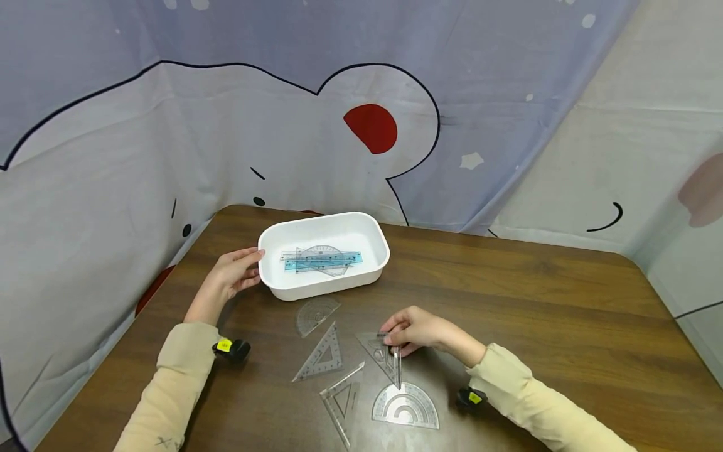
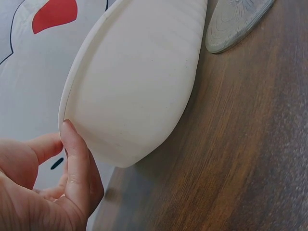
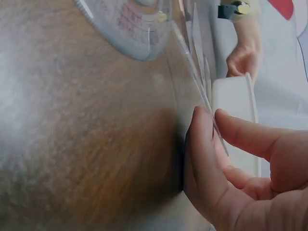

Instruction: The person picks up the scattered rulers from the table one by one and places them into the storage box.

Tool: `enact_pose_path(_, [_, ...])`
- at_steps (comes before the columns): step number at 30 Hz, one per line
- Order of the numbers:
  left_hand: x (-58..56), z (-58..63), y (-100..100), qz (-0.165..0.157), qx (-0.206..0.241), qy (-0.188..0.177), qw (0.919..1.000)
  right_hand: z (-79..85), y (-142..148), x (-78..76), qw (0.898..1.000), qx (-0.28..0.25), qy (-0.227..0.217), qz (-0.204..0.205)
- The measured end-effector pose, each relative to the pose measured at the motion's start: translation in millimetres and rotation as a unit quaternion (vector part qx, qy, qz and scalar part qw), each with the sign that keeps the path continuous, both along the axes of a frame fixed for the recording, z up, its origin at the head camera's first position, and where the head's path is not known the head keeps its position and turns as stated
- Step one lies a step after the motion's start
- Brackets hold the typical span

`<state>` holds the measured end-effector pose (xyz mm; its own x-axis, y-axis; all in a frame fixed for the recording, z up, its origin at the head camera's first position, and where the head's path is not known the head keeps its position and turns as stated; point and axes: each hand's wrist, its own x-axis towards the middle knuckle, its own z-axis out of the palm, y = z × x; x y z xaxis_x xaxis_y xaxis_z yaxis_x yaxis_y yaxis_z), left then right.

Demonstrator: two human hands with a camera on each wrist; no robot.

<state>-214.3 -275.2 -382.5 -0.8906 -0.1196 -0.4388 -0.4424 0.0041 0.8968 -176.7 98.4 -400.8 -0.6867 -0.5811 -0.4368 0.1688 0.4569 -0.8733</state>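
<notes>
My left hand [image 1: 234,274] pinches the left rim of a white plastic bin [image 1: 316,292], thumb and fingers on either side of the edge in the left wrist view. Inside the bin lie a blue ruler [image 1: 324,262], a clear ruler beneath it and other clear pieces, one with a curved protractor edge. My right hand [image 1: 418,331] pinches a clear set square [image 1: 380,346] by its edge, tilted up off the table. Just below its tip lies a clear protractor [image 1: 390,405]; in the right wrist view, the set square [image 3: 195,72] appears nearly edge-on between thumb and fingers.
On the wooden table [image 1: 536,301], left of the right hand, lie another protractor [image 1: 313,316], a set square [image 1: 309,366] and a further set square [image 1: 336,411]. A printed curtain [image 1: 271,138] hangs behind the table's far edge.
</notes>
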Motion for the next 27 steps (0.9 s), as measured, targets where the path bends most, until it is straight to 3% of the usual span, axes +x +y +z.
enact_pose_path(15, [0.3, 0.6, 0, 0.002, 0.002, -0.001, 1.0000, 6.0, 6, -14.0, 0.996, -0.041, -0.075, -0.008])
enact_pose_path(27, [-1.4, -1.2, 0, 0.002, -0.006, -0.001, 1.0000, 34.1, -6, -37.4, 0.992, -0.073, -0.097, -0.015])
